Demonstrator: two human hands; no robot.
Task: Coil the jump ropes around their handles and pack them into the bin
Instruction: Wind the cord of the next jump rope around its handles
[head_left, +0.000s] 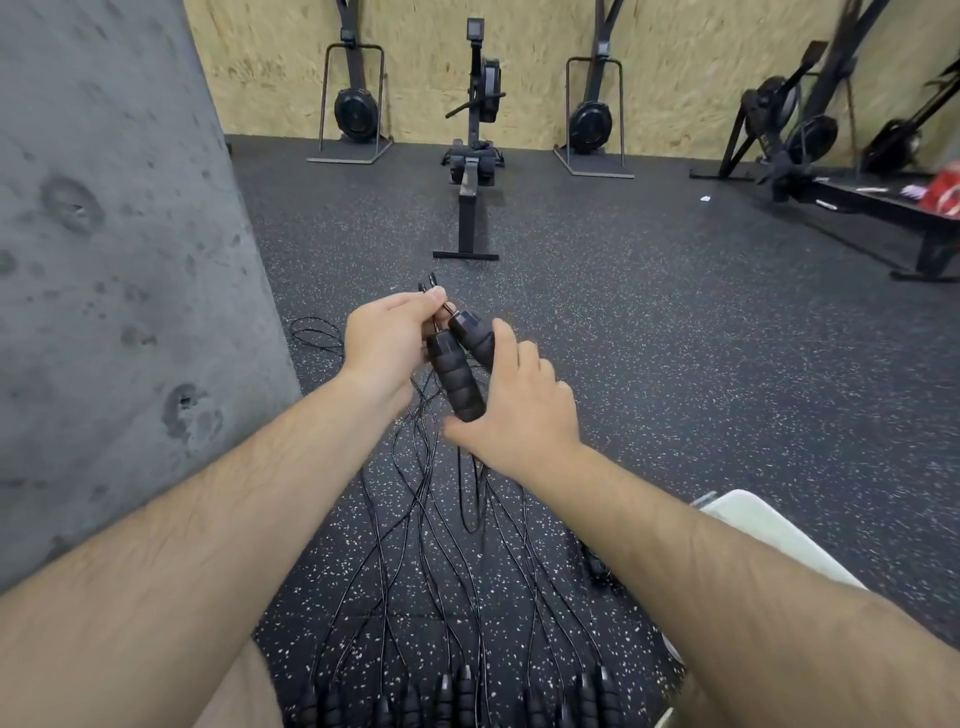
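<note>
Holding handles (460, 371), right hand (519, 410), left hand (387, 343) pinching cord (430, 284)

Head-worn camera looks forward and down across the floor (649, 364).

Two black ribbed foam handles (460, 376) are held up side by side, tilted, with their metal-tipped tops pointing away. Their thin black cords (470, 514) trail to the floor (649, 364) in loose, crossing strands. Spare handles (462, 693) lie in a row at the bottom edge. A white bin (769, 535) sits to the right, partly hidden.
</note>
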